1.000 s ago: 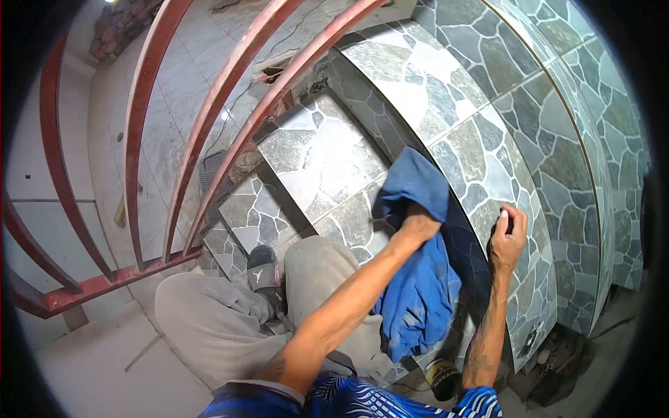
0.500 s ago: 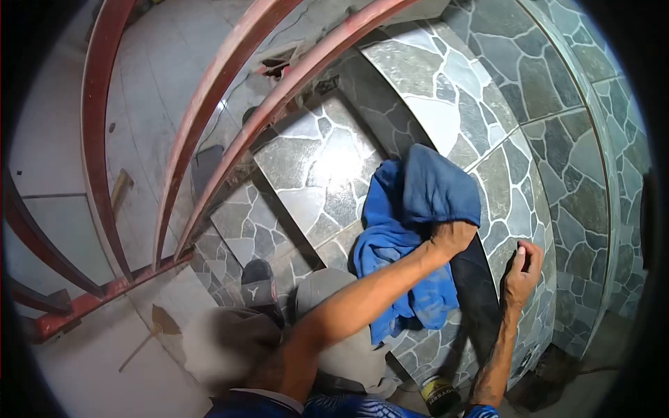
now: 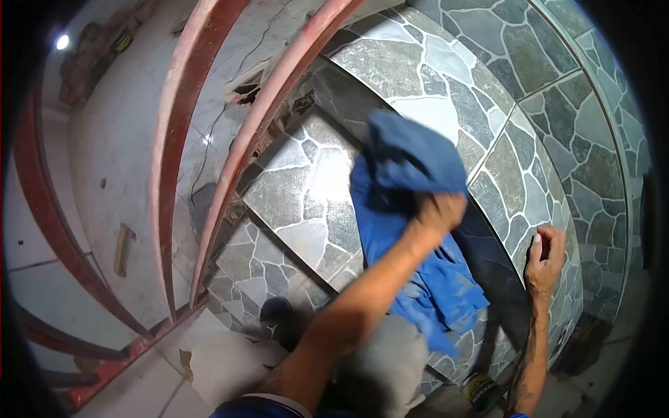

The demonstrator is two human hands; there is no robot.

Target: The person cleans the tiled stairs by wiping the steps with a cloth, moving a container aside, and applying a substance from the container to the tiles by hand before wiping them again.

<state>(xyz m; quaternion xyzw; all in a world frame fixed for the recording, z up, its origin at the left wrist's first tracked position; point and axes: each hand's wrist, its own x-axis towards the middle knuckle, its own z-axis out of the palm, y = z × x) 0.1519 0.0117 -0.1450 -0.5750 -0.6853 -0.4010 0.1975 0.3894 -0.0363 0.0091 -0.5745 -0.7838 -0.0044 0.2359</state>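
A blue cloth garment (image 3: 418, 150) is gripped in my left hand (image 3: 442, 212), which is blurred by motion. Its upper part is bunched over the fingers, and a brighter blue, dusty part (image 3: 446, 292) hangs down across the stone-patterned steps. My right hand (image 3: 546, 261) rests on the tiled step (image 3: 516, 198) at the right. Its fingers are loosely curved with a gap at the thumb, and I see nothing in them.
Curved red metal bars (image 3: 178, 139) rise on the left. Beside my right forearm stands a dark can (image 3: 481, 390) with a yellow label. A wooden piece (image 3: 123, 249) lies on the floor beyond the bars. A tiled wall (image 3: 592, 132) bounds the right.
My left hand has swung up and left with the cloth, whose lower part now trails further right. The view has shifted; my right hand stays by the step.
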